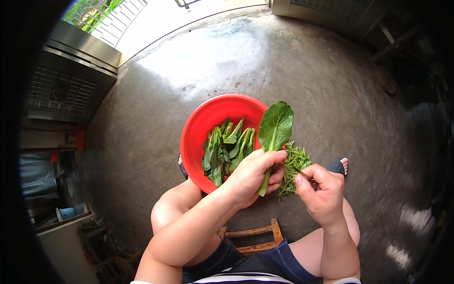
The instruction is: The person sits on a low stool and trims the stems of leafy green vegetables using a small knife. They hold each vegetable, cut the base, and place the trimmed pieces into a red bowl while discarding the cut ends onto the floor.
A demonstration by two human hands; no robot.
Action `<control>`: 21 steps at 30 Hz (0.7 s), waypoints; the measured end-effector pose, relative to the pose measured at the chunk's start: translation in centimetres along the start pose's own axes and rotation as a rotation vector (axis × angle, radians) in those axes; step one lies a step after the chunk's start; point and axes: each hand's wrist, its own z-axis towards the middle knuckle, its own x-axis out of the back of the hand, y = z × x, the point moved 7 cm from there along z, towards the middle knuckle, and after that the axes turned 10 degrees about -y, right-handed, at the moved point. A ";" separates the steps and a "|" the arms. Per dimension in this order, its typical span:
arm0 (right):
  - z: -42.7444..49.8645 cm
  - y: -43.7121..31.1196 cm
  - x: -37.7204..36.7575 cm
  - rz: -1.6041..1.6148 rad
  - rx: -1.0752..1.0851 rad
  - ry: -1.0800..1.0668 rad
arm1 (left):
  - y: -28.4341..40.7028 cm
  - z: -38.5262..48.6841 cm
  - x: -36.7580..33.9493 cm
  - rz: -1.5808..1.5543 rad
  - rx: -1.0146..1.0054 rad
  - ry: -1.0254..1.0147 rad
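Observation:
My left hand (253,177) is closed around the stalk of a leafy green vegetable (276,126), whose broad leaf points away from me. The cut end of the stalk sticks out below my fingers. Between the thumb and fingers of my right hand (324,193) is a small, thin, dark tool (301,174), perhaps a knife; my fingers cover most of it. A red plastic basin (195,122) stands on the floor beyond my left forearm. Inside it lie several leafy green stalks (227,149). A heap of thin green peelings (296,156) lies on the floor right of the basin, partly behind my hands.
A wooden stool frame (253,234) shows between my legs. My sandalled foot (338,167) rests beyond the peelings. Around the basin spreads a concrete floor (142,142). Metal door panels (65,85) stand at the left, by a bright doorway. A light-blue container (67,213) sits at lower left.

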 end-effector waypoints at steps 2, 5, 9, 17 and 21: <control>-0.1 0.6 1.4 -0.025 -0.037 0.059 | -0.3 0.1 -0.5 -0.133 0.046 -0.072; -0.5 2.0 3.3 -0.061 -0.150 0.131 | -0.7 0.3 -1.1 -0.203 0.077 -0.145; -1.6 4.9 5.0 -0.372 -0.473 0.050 | -1.2 0.5 -1.3 -0.145 0.073 -0.120; -2.2 5.6 4.4 -0.473 -0.397 -0.109 | -0.7 0.4 -1.5 -0.272 0.005 -0.277; -2.1 4.4 3.4 0.205 -0.453 -0.180 | -0.6 0.6 -1.3 -0.366 -0.078 -0.290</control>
